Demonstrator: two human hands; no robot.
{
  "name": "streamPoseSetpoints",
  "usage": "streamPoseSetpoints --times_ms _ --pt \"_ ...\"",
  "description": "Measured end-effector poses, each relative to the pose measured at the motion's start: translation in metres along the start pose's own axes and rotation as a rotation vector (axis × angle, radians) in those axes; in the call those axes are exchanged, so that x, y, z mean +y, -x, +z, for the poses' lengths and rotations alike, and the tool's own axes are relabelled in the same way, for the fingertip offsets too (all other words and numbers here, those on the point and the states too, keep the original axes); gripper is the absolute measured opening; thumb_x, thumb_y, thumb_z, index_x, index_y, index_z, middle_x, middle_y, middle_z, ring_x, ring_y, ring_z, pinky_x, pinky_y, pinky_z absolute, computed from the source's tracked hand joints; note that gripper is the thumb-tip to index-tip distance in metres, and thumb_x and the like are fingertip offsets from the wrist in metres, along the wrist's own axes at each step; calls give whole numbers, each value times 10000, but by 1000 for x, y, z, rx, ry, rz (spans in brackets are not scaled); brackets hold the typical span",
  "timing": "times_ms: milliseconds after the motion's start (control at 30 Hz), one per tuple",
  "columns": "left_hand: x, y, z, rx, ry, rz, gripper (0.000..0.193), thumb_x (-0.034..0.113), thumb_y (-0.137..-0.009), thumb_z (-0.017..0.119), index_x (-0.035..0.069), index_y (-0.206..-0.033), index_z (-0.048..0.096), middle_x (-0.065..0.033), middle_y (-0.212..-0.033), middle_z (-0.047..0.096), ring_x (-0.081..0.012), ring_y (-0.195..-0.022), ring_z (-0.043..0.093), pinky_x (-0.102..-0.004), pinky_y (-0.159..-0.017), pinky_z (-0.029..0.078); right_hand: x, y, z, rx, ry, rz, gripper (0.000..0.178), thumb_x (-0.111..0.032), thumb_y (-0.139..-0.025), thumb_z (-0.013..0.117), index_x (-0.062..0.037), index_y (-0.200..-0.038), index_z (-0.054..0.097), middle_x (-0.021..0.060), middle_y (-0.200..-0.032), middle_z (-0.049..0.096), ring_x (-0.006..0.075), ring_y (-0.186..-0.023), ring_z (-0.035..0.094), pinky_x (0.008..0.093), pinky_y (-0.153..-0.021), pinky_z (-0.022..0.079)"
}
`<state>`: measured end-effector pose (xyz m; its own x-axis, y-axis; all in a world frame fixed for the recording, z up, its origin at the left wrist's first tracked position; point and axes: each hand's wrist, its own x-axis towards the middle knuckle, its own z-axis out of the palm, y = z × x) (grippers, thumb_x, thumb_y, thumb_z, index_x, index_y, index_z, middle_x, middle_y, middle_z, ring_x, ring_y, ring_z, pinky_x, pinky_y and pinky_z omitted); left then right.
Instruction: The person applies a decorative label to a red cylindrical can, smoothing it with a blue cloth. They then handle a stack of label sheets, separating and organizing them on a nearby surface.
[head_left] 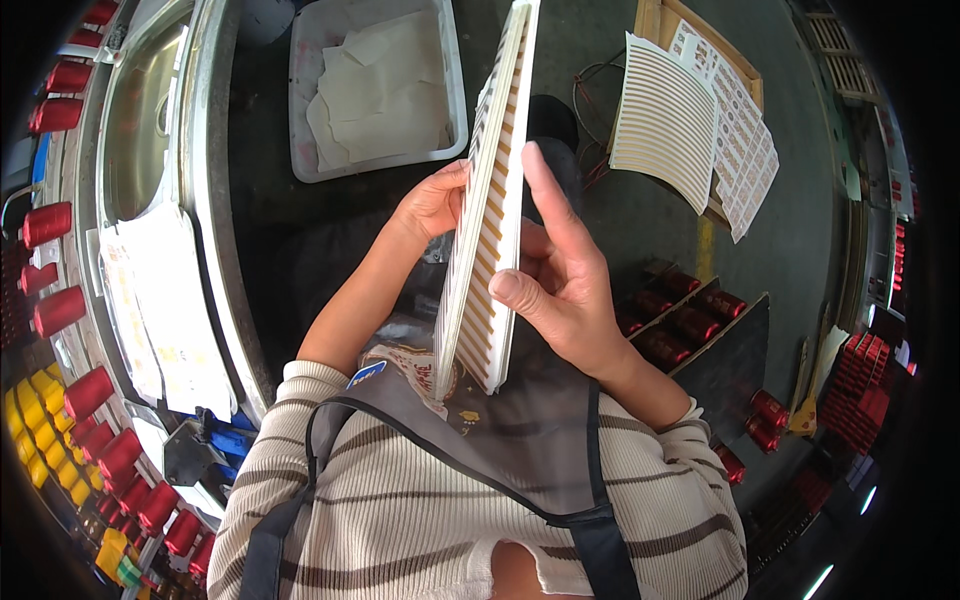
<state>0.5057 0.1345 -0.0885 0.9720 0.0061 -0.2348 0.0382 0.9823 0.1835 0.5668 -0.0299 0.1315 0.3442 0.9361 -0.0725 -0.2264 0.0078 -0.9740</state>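
A stack of white sheets with gold-brown stripes [490,290] stands nearly on edge in front of my chest, fanned slightly apart. My left hand [437,200] grips its left side; the fingertips go out of sight behind the sheets. On the right side is my right hand [570,275], its thumb laid over the sheets' edge and its index finger stretched up along them. The other fingers of that hand curl in beside the stack and are partly hidden. The lower end of the sheets is close to my grey apron [540,430].
A pale plastic bin [458,90] holding loose white sheets lies ahead. More striped sheets [665,120] and printed sheets [745,160] rest on a wooden-edged tray at far right. Red cans [695,325] stand at right. A metal counter [205,200] with papers [165,310] runs along the left.
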Motion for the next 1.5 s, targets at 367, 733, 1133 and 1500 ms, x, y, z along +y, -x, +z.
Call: streamPoseSetpoints --times_ms 367,733,1133,1500 --pt "-5 -1 -3 20 -1 45 373 150 -901 656 40 -1246 569 -104 -1101 692 -209 -969 692 -381 -897 564 7 1 -1 -24 79 -26 856 -129 -903 701 -65 -1553 149 134 -1293 557 127 -1081 582 280 -923 492" --pt "-5 -3 -5 -17 -3 39 384 143 -885 671 27 -1236 566 -109 -1097 690 -215 -989 683 -376 -913 552 4 0 3 -9 19 -52 878 -163 -883 731 -49 -1541 161 155 -1320 529 147 -1084 588 301 -928 503" --pt "-5 -3 -4 -21 18 25 402 128 -882 659 26 -1257 556 -119 -1096 683 -217 -973 686 -377 -881 576 3 0 4 -10 30 -24 862 -204 -906 709 -58 -1546 151 142 -1191 605 117 -1011 597 260 -872 499" --pt "-7 -7 -10 6 -13 42 335 154 -897 659 30 -1198 581 -113 -1083 686 -213 -959 684 -380 -892 562 6 -2 5 -7 59 -58 801 -144 -927 666 -48 -1542 161 135 -1185 607 110 -990 597 247 -849 497"
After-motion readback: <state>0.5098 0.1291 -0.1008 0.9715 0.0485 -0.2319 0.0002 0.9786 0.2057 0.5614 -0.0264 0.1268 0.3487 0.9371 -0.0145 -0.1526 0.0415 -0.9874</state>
